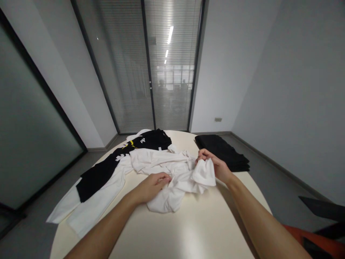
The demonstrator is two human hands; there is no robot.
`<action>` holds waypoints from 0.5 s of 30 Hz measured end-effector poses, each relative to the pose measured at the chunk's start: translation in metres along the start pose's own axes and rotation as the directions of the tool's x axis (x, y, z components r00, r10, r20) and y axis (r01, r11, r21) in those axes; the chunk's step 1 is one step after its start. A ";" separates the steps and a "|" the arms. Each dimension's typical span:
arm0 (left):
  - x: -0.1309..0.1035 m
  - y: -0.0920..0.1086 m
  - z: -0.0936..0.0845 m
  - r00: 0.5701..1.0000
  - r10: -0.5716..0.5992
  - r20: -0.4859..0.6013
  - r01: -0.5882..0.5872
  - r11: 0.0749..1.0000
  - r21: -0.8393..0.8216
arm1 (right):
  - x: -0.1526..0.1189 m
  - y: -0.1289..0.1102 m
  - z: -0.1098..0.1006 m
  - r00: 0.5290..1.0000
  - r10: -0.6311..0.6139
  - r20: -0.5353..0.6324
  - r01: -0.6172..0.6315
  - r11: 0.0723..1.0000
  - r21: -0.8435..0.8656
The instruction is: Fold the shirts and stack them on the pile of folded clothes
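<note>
We locate the cloth [159, 162], white and crumpled, at the middle of the table [205, 226], between our two hands. Its long axis runs across the table from left to right, with the right end slanting slightly toward us; a lobe of fabric extends from the middle toward our side. Our right hand [217, 167] is at the right end: its fingers are closed on the fabric, and a loose fold hangs in front of the palm. Our left hand [152, 187] is at the near edge, with its fingers curled and touching the cloth beside the lobe; we cannot tell whether they pinch it. From the left fingers, the bulk of the cloth lies away from us and to both sides; from the right fingers, it lies to the left. The left hand is nearer the middle of the axis. The far-left end meets the black shirt [105, 172]; the black stack [219, 153] sits just beyond the right hand.
</note>
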State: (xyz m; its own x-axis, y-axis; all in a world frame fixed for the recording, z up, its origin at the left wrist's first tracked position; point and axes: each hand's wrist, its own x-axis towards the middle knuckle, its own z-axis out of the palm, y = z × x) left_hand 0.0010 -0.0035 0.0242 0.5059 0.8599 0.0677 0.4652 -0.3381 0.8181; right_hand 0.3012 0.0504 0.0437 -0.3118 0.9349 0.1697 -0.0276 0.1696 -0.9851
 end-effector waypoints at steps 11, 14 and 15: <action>-0.003 0.001 0.006 0.995 -0.063 0.073 0.049 0.984 0.171 | 0.003 0.008 -0.007 0.990 0.012 0.141 0.012 0.986 -0.164; 0.002 -0.004 0.003 0.994 -0.103 -0.048 0.110 0.981 0.162 | 0.003 0.014 -0.005 0.961 0.094 0.260 -0.030 0.970 -0.242; 0.004 -0.007 -0.001 0.985 -0.118 -0.126 0.137 0.978 0.156 | 0.003 0.016 -0.004 0.945 0.122 0.303 -0.041 0.964 -0.261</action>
State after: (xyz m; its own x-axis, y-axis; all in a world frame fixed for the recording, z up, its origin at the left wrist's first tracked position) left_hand -0.0003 0.0027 0.0194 0.3519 0.9351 0.0416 0.6378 -0.2721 0.7205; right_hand 0.3034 0.0574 0.0285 -0.5857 0.8099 0.0318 0.2341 0.2065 -0.9500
